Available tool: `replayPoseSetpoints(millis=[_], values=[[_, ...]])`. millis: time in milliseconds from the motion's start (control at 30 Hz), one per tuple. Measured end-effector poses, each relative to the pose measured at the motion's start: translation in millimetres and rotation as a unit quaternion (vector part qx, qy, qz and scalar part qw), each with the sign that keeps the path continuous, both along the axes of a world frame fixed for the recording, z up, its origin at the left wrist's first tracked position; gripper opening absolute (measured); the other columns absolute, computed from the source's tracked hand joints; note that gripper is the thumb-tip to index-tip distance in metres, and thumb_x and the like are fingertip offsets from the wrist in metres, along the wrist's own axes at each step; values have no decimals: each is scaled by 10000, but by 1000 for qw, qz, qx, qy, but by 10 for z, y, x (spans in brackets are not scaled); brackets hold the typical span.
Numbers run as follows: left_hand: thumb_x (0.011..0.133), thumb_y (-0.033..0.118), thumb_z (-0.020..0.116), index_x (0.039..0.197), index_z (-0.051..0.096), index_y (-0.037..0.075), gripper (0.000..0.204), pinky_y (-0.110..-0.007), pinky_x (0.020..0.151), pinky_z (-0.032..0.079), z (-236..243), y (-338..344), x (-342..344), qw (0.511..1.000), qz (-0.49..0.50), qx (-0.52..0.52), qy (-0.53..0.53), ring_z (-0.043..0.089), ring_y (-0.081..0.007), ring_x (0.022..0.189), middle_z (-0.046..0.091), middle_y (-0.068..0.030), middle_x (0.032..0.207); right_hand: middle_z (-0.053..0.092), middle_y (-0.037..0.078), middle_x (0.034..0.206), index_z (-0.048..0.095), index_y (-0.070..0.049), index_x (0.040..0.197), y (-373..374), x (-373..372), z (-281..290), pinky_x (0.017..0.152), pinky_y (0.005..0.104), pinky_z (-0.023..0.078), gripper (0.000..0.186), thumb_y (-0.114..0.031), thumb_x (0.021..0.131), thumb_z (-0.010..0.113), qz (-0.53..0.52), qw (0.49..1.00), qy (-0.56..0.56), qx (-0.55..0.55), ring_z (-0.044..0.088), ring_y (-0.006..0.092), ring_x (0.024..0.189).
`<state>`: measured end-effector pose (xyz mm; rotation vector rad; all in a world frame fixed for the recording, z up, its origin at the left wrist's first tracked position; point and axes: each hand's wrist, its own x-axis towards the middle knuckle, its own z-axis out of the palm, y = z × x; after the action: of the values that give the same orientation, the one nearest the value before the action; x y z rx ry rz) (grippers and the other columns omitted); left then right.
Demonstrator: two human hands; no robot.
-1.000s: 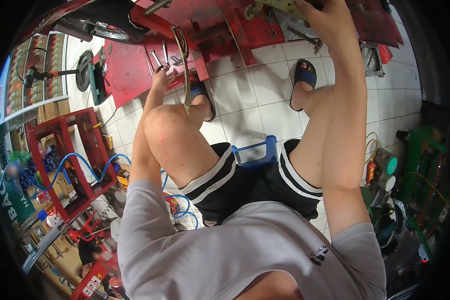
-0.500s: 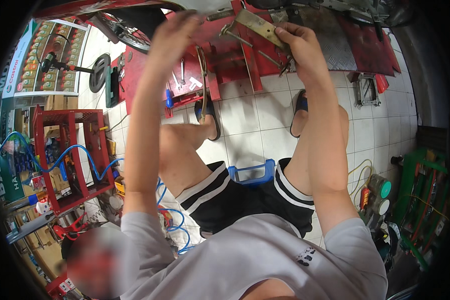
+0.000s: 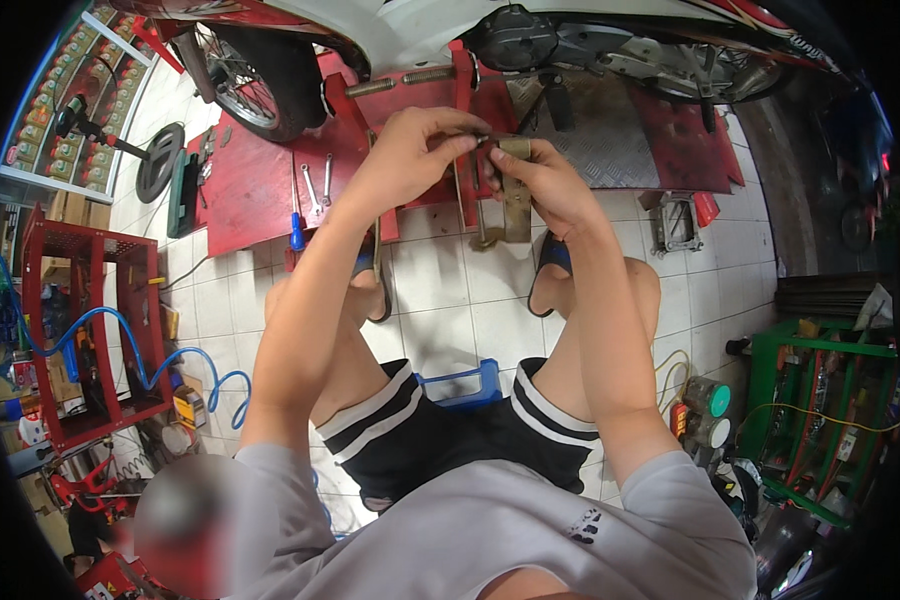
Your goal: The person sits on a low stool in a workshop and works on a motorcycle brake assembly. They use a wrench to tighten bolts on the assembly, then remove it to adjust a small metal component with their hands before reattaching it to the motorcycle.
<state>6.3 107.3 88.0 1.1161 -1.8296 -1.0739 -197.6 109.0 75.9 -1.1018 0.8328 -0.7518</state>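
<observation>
In front of me, above the floor by a red lift platform, my right hand is closed on a worn, brassy metal bracket. The bracket hangs down from my fingers, with long thin rods beside its plate. My left hand meets it at the upper end, thumb and fingers pinched together. Something small and dark sits at those fingertips, too small to name. Left of my hands, two wrenches and a screwdriver with a blue handle lie on the platform.
A motorcycle stands across the far side, its front wheel at the left. A red tool rack is on the left, with a coiled blue hose. At the right stands a green rack. A blue stool is below me.
My left hand has come right and down to the bracket's end. The bracket has swung from slanting to hanging upright in my right hand. The view has shifted, showing more of the motorcycle.
</observation>
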Motion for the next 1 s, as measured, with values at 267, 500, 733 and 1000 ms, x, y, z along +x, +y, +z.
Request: replayPoseSetpoints(millis=[267, 500, 733, 1000], values=[[845, 41, 623, 1151, 621, -55, 321, -419, 839, 510, 155, 157, -183, 974, 68, -209, -55, 618, -410, 951, 605, -240, 1091, 580, -10, 627, 668, -7, 804, 30, 44, -63, 495, 254, 402, 326, -266, 982, 580, -122, 984, 36, -129, 497, 73, 533], [837, 94, 635, 1084, 617, -62, 293, -450, 783, 481, 8, 165, -386, 948, 158, -243, -134, 589, -408, 910, 553, -216, 980, 474, 131, 535, 590, 70, 766, -11, 75, -296, 534, 385, 405, 395, -278, 951, 566, -201, 921, 182, -280, 419, 159, 524], [848, 198, 668, 877, 665, -31, 231, -426, 665, 502, 171, 152, -399, 946, 182, -256, -79, 621, -362, 756, 620, -160, 897, 495, 2, 546, 607, 30, 695, -41, 34, -185, 461, 299, 345, 475, -332, 997, 544, -212, 949, 107, -208, 429, 72, 501], [844, 122, 654, 1006, 645, -34, 225, -412, 647, 493, 196, 165, -343, 967, 138, -207, -48, 614, -349, 731, 632, -177, 953, 484, -15, 519, 566, 11, 622, -119, -32, -251, 377, 287, 336, 501, -325, 993, 547, -278, 931, 79, -223, 414, 69, 432]])
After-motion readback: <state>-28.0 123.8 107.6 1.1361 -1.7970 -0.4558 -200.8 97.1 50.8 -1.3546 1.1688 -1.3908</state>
